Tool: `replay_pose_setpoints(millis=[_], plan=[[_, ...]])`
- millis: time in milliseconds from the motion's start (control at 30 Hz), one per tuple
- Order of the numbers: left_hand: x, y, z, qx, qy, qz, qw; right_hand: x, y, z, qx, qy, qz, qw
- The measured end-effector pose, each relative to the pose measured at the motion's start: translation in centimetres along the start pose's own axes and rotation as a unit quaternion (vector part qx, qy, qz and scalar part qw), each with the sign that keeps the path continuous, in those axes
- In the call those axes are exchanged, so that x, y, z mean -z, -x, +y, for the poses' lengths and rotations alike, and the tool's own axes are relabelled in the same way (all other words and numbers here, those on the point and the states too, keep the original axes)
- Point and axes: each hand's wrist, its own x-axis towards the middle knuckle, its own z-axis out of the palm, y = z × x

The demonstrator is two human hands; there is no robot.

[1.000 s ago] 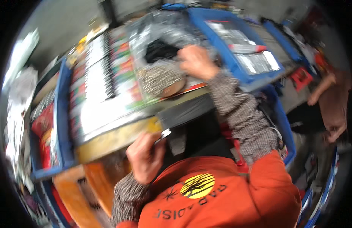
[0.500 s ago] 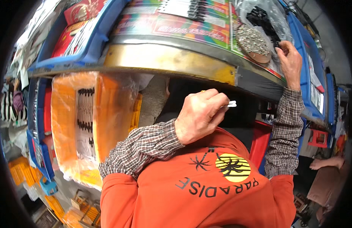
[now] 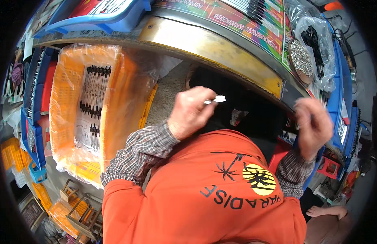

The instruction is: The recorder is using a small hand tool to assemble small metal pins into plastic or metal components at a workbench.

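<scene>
My left hand (image 3: pixel 190 113) is closed over my lap, just in front of my red shirt. From between its thumb and fingers sticks out a small white slender piece (image 3: pixel 216 99), with most of its length hidden in the hand. My right hand (image 3: pixel 312 126) hangs in the air by the bench's front edge at the right, fingers bent and smeared by motion; whether anything is in them is not visible. Beyond it on the bench lie a clear bag of black parts (image 3: pixel 311 42) and a round dish of small silvery pieces (image 3: pixel 301 59).
A plastic-lined orange crate (image 3: pixel 129 101) at my left holds rows of white-and-black pen-like sticks (image 3: pixel 92 95). Blue bins (image 3: pixel 103 20) stand on the bench, alongside colourful printed sheets (image 3: pixel 237 20) with more sticks. Another person's hand (image 3: pixel 318 211) shows at lower right.
My right hand has come away from the bag of black parts toward me. My left hand has shifted a little left, still gripping the white piece. The view has turned somewhat.
</scene>
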Motion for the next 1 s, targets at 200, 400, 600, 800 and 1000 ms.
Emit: replay_pose_setpoints(millis=[200,400,600,800,1000], plan=[[-0.4,2.9,-17.2,0.169,-0.122,0.059,0.976,-6.6,2.3,-1.0,-0.011,-0.126,-0.197,0.972],[-6.9,5.9,-34.1,0.241,-0.366,-0.003,0.899,-8.8,2.8,0.3,-0.101,-0.118,-0.257,0.954],[-5.6,5.5,-31.5,0.255,-0.295,-0.017,0.921,-10.3,4.6,1.7,-0.196,-0.138,-0.287,0.927],[-4.7,-1.4,-28.6,0.212,-0.253,-0.007,0.944,-10.1,7.1,2.3,0.018,0.183,-0.355,0.917],[-5.8,-4.8,-26.4,0.170,-0.196,-0.017,0.966,-9.3,7.1,2.4,-0.126,0.024,-0.399,0.908]])
